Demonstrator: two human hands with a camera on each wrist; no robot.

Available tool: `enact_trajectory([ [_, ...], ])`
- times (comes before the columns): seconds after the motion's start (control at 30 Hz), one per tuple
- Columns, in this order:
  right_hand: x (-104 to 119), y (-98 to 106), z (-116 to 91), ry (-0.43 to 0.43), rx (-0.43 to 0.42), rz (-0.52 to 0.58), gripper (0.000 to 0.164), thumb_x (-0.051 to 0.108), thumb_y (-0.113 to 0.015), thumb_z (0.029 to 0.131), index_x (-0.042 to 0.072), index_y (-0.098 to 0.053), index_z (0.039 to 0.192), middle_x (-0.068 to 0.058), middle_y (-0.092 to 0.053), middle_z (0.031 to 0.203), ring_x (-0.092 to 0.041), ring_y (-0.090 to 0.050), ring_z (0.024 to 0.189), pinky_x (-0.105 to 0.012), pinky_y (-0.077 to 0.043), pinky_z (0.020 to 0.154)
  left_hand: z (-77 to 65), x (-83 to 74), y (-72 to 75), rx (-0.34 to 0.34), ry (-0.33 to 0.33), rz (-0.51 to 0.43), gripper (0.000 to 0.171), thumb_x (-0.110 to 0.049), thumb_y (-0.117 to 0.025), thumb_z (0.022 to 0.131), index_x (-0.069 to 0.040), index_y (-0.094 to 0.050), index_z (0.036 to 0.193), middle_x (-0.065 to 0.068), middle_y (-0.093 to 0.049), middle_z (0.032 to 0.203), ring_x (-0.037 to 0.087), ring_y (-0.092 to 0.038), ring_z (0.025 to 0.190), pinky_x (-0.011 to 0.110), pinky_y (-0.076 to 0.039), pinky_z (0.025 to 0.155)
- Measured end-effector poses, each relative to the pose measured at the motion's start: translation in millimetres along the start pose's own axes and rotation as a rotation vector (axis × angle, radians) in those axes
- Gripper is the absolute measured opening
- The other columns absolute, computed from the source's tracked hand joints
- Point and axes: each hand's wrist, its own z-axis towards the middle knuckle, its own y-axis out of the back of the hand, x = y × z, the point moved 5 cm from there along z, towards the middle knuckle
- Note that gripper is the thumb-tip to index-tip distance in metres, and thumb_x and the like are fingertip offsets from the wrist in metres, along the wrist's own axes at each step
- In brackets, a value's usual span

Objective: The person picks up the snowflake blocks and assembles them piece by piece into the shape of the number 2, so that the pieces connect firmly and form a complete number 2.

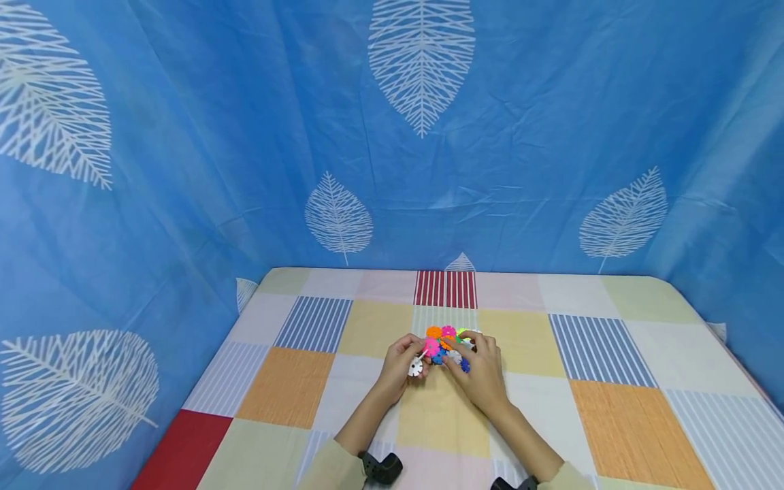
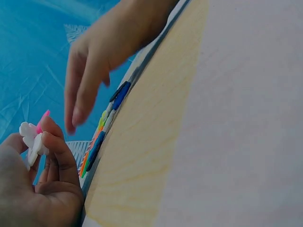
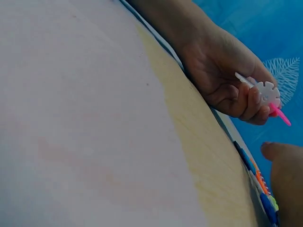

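My left hand [image 1: 397, 367] pinches a small joined cluster of notched plastic discs. In the right wrist view this cluster shows a white notched disc [image 3: 268, 93], more white beside it, and a pink disc [image 3: 282, 115] seen edge-on. Over a pile of loose notched discs hovers my right hand [image 1: 485, 374], fingers reaching down and nothing visibly gripped. The pile includes an orange disc [image 1: 434, 332], a pink disc [image 1: 449, 331] and a dark blue disc [image 1: 465, 366]. Part of the pile is hidden under the right fingers.
A patchwork-patterned cloth [image 1: 361, 327] covers the table under the discs. Blue curtains [image 1: 520, 150] with white leaf prints hang behind it and at both sides. A black wrist strap device [image 1: 382, 468] sits on the left forearm.
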Motion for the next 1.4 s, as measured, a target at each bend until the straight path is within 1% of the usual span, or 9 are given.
enact_trajectory([
  [0.13, 2, -12, 0, 0.021, 0.119, -0.092, 0.029, 0.025, -0.076, 0.076, 0.014, -0.072, 0.103, -0.022, -0.051, 0.119, -0.034, -0.042, 0.100, -0.046, -0.037, 0.079, -1.3, 0.5, -1.7, 0.036, 0.006, 0.018, 0.014, -0.011, -0.050, 0.094, -0.007, -0.053, 0.081, 0.004, -0.056, 0.062, 0.008, -0.050, 0.043, 0.015, -0.043, 0.039],
  [0.3, 1, -12, -1, -0.005, 0.106, -0.039, 0.027, 0.024, -0.079, 0.072, 0.012, -0.072, 0.095, -0.017, -0.053, 0.113, -0.031, -0.042, 0.097, -0.044, -0.036, 0.078, -2.7, -0.2, -2.0, 0.040, 0.009, 0.048, 0.014, -0.010, -0.049, 0.094, -0.008, -0.051, 0.080, 0.004, -0.056, 0.061, 0.008, -0.049, 0.043, 0.015, -0.042, 0.038],
  [0.37, -2, -9, -1, -0.068, 0.065, 0.064, 0.022, 0.018, -0.079, 0.072, 0.011, -0.070, 0.091, -0.012, -0.059, 0.103, -0.025, -0.046, 0.090, -0.038, -0.038, 0.076, -2.3, -0.1, -1.6, 0.038, 0.013, 0.050, 0.014, -0.011, -0.049, 0.094, -0.007, -0.052, 0.081, 0.004, -0.056, 0.061, 0.008, -0.049, 0.043, 0.016, -0.042, 0.038],
  [0.5, -11, -5, -2, -0.302, -0.035, 0.418, 0.015, 0.004, -0.075, 0.075, 0.005, -0.066, 0.086, -0.006, -0.065, 0.082, -0.011, -0.055, 0.072, -0.020, -0.048, 0.067, -2.1, 0.5, -1.4, 0.032, 0.032, 0.051, 0.014, -0.011, -0.049, 0.094, -0.006, -0.052, 0.081, 0.004, -0.057, 0.061, 0.007, -0.050, 0.043, 0.016, -0.043, 0.039],
  [0.57, -15, -5, -3, -0.403, -0.075, 0.588, 0.014, 0.002, -0.072, 0.077, -0.001, -0.065, 0.089, -0.010, -0.065, 0.079, -0.008, -0.059, 0.067, -0.018, -0.051, 0.060, -2.1, 0.4, -1.4, 0.024, 0.032, 0.054, 0.015, -0.011, -0.050, 0.094, -0.005, -0.052, 0.081, 0.004, -0.056, 0.061, 0.008, -0.050, 0.043, 0.016, -0.043, 0.039],
  [0.67, -14, -6, -2, -0.447, -0.066, 0.761, 0.020, -0.001, -0.068, 0.080, -0.009, -0.063, 0.097, -0.020, -0.064, 0.083, -0.014, -0.063, 0.067, -0.024, -0.054, 0.060, -1.7, 0.6, -0.9, 0.016, 0.027, 0.057, 0.015, -0.011, -0.050, 0.093, -0.005, -0.051, 0.080, 0.004, -0.056, 0.061, 0.008, -0.050, 0.043, 0.016, -0.043, 0.039],
  [0.8, -1, -1, 2, -0.390, -0.024, 0.823, 0.022, -0.008, -0.064, 0.081, -0.014, -0.061, 0.102, -0.027, -0.062, 0.087, -0.024, -0.064, 0.066, -0.031, -0.055, 0.057, -1.1, 0.2, -0.6, 0.019, 0.014, 0.055, 0.014, -0.011, -0.050, 0.093, -0.005, -0.051, 0.080, 0.004, -0.055, 0.061, 0.008, -0.050, 0.043, 0.015, -0.042, 0.038],
  [1.07, 14, 11, 6, -0.299, -0.018, 0.798, 0.016, -0.011, -0.061, 0.082, -0.014, -0.062, 0.097, -0.029, -0.062, 0.086, -0.028, -0.063, 0.067, -0.032, -0.055, 0.059, 0.5, 1.9, 0.2, 0.010, 0.034, 0.053, 0.014, -0.012, -0.050, 0.093, -0.006, -0.051, 0.080, 0.004, -0.055, 0.060, 0.008, -0.049, 0.042, 0.015, -0.042, 0.038],
  [1.4, 27, 20, 8, -0.037, -0.018, 0.597, 0.017, -0.019, -0.065, 0.073, -0.006, -0.066, 0.085, -0.018, -0.066, 0.079, -0.030, -0.064, 0.065, -0.024, -0.054, 0.062, -2.9, -0.3, -0.9, 0.064, 0.010, 0.087, 0.018, -0.008, -0.048, 0.095, -0.005, -0.048, 0.077, 0.003, -0.056, 0.060, 0.008, -0.050, 0.043, 0.016, -0.042, 0.039],
])
